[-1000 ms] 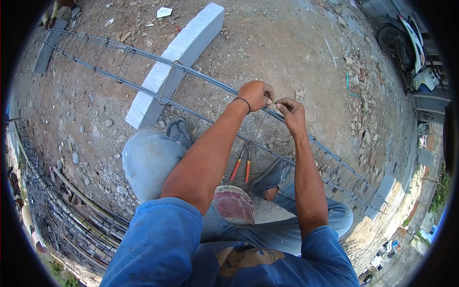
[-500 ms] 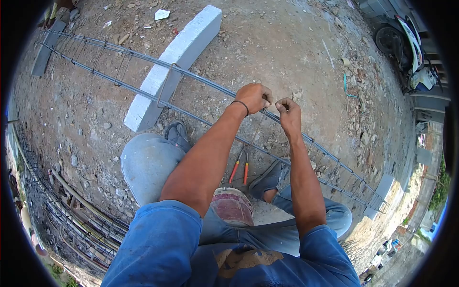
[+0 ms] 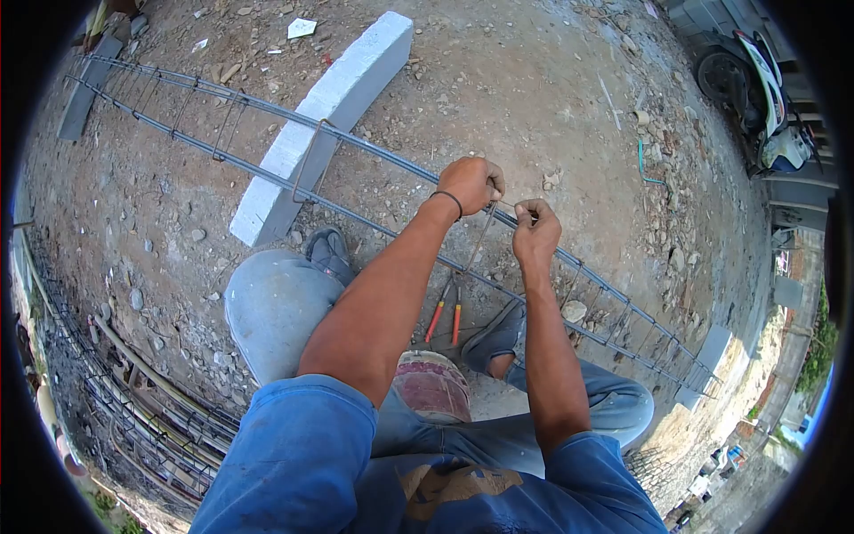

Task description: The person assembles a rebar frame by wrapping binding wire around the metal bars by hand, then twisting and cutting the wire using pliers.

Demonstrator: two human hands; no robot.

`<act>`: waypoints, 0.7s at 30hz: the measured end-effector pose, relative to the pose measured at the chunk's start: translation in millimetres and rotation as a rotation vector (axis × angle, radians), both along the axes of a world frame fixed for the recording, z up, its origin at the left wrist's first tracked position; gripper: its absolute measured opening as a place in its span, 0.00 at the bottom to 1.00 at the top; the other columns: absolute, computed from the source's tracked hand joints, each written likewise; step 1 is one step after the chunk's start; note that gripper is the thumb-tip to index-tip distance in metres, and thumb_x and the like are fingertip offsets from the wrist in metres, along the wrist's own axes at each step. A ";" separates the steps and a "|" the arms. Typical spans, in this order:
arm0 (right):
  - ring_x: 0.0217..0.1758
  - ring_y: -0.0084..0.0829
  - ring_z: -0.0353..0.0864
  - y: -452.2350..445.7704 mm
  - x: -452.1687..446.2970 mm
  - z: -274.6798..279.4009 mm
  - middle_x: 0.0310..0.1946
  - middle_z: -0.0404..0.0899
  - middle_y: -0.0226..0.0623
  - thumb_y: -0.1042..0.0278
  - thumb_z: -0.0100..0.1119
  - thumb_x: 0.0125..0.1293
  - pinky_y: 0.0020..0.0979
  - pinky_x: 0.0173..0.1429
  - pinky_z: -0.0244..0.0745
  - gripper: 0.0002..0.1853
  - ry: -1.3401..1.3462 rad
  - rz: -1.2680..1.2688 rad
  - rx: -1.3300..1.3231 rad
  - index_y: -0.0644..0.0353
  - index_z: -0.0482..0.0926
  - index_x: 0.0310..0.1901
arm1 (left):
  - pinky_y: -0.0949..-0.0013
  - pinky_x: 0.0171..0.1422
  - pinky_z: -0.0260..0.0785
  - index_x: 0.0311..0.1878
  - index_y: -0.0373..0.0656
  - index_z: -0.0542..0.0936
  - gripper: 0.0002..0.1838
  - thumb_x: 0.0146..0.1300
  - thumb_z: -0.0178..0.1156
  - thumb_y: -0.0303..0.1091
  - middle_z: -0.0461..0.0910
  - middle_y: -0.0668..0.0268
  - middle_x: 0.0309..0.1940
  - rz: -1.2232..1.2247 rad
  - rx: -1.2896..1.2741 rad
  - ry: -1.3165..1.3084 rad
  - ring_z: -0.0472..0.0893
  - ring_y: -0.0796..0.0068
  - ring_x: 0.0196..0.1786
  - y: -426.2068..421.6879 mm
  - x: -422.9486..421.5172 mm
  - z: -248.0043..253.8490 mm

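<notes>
A rebar cage of long steel bars with bent stirrups runs diagonally across the view. Where a stirrup meets the far bars, my left hand is closed in a pinch. My right hand pinches just to the right, by the same bars. A short thin tie wire stretches between the fingertips of both hands; its ends are hidden by the fingers. Below, pincers with red-orange handles lean against the nearer bar, their jaws partly hidden by it.
A pale concrete block lies under the cage on the left, with smaller blocks near its ends. A reddish bucket is between my legs. More rebar lies at lower left. A motorcycle stands at upper right.
My right hand has moved slightly down and left, turning at the wrist. Its forearm has swung left, while my left hand stays nearly in place.
</notes>
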State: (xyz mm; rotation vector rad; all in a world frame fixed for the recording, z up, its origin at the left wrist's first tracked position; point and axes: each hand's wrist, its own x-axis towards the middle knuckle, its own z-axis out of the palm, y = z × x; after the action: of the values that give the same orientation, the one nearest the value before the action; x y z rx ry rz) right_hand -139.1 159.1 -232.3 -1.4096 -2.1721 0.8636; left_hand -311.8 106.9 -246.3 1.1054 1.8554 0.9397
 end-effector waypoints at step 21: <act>0.35 0.36 0.78 -19.0 3.9 -72.3 0.32 0.79 0.37 0.73 0.61 0.71 0.39 0.44 0.76 0.05 0.897 -0.571 -1.573 0.64 0.81 0.45 | 0.63 0.41 0.75 0.34 0.48 0.89 0.02 0.58 0.72 0.31 0.88 0.66 0.31 0.016 -0.043 0.079 0.86 0.67 0.35 0.6 9.3 4.4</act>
State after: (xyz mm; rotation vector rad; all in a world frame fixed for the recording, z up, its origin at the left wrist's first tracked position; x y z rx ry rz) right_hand -135.2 140.1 -304.6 -1.4437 -0.1224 2.4344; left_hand -302.5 107.5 -241.9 1.1182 1.9419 0.8723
